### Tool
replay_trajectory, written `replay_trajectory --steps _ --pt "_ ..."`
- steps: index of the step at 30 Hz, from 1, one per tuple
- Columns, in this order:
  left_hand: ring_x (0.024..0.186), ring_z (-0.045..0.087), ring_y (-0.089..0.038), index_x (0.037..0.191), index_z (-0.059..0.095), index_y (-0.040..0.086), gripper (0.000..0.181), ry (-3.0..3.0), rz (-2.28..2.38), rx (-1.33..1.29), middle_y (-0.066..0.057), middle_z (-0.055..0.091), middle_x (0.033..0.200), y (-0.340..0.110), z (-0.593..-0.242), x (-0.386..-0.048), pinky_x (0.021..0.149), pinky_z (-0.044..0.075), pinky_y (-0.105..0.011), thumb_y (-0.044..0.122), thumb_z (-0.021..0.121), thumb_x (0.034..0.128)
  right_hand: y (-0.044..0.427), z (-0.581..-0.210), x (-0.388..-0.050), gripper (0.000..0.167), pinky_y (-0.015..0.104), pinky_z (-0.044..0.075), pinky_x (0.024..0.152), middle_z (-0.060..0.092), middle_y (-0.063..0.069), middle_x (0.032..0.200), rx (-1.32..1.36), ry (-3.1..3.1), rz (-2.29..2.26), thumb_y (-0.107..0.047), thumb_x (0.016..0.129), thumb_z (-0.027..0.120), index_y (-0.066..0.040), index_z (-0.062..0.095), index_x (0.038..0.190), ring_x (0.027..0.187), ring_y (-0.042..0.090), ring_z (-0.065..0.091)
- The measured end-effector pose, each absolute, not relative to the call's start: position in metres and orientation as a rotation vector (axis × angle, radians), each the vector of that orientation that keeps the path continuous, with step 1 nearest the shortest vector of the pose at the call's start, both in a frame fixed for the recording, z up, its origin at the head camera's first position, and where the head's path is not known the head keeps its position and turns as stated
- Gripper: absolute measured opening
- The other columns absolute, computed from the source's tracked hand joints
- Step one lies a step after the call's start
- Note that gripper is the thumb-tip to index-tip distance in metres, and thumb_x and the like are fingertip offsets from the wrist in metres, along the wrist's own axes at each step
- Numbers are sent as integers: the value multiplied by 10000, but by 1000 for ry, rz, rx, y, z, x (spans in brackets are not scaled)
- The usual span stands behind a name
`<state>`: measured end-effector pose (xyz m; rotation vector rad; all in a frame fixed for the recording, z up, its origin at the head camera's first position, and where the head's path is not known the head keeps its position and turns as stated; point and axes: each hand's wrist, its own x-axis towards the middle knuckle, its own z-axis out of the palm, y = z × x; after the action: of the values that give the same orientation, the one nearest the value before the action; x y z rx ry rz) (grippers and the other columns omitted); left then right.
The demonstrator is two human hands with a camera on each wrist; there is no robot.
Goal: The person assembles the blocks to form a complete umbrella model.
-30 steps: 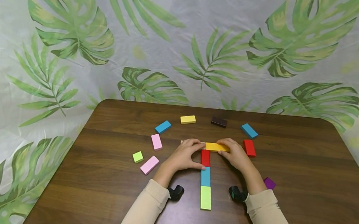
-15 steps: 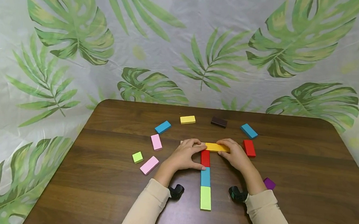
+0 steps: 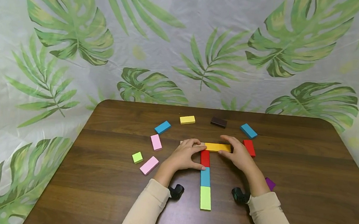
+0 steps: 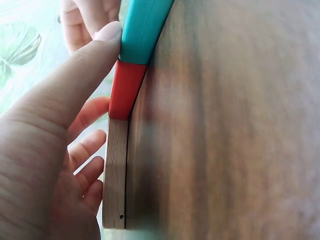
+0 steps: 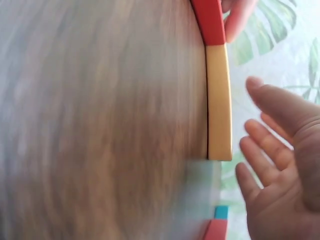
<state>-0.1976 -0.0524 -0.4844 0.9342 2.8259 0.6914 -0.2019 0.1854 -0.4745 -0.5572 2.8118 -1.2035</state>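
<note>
A yellow-orange block (image 3: 217, 148) lies crosswise at the far end of a column of red (image 3: 205, 159), blue (image 3: 205, 177) and lime (image 3: 205, 198) blocks. To its left is a plain wooden block (image 4: 116, 170), partly covered by my left hand (image 3: 184, 156). That hand rests at the junction, its thumb touching the blue block (image 4: 145, 32) and its index fingertip near the red block's far end. My right hand (image 3: 239, 156) is spread around the right end of the yellow-orange block (image 5: 219, 102); in the right wrist view a gap separates fingers and block.
Around the far side lie two blue blocks (image 3: 163, 127) (image 3: 249, 131), a pale yellow block (image 3: 187, 119), a dark block (image 3: 219, 122) and a red one (image 3: 249, 148). Two pink blocks (image 3: 156, 142) (image 3: 149, 165) and a small lime block (image 3: 137, 157) are left; a purple block (image 3: 270, 184) is right.
My right hand has let go of the yellow-orange block and moved slightly right, its fingers spread wider. My left hand has stayed almost where it was.
</note>
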Motion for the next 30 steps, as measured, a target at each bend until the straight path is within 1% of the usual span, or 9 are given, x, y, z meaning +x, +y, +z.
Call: replay_trajectory --steps 6,13,19,24,30 --pt "1203 296 -161 1326 464 264 761 2827 690 935 35 378 1285 -52 -483 -197 991 277 -348 595 672 673 190 -465 -200 620 529 289 955 407 164 1322 -569 2835 -1258 -189 804 684 -33 396 1331 1210 352 351" --pt "1211 287 -161 1328 460 264 758 2824 687 931 35 373 1293 -52 -483 -197 997 269 -347 585 677 676 201 -457 -198 621 543 276 954 389 160 1342 -497 2855 -1295 -198 812 677 -44 390 1340 1236 347 319" --pt "1217 280 -161 1329 459 266 755 2821 686 924 34 372 1296 -52 -483 -197 1000 263 -343 574 683 677 212 -457 -197 661 558 261 953 368 180 1355 -453 2884 -1254 -237 801 684 -50 370 1353 1245 374 295" --pt "1218 279 -164 1330 457 264 752 2817 683 926 32 369 1298 -52 -483 -197 1001 262 -341 571 682 681 222 -458 -196 689 578 255 944 343 203 1367 -417 2902 -1223 -240 791 695 -47 357 1359 1243 404 281" --pt "1214 281 -158 1330 456 269 751 2818 682 928 35 370 1295 -52 -484 -198 995 271 -339 571 682 680 234 -459 -194 719 593 249 936 319 219 1377 -395 2913 -1225 -282 782 698 -68 348 1373 1247 426 262"
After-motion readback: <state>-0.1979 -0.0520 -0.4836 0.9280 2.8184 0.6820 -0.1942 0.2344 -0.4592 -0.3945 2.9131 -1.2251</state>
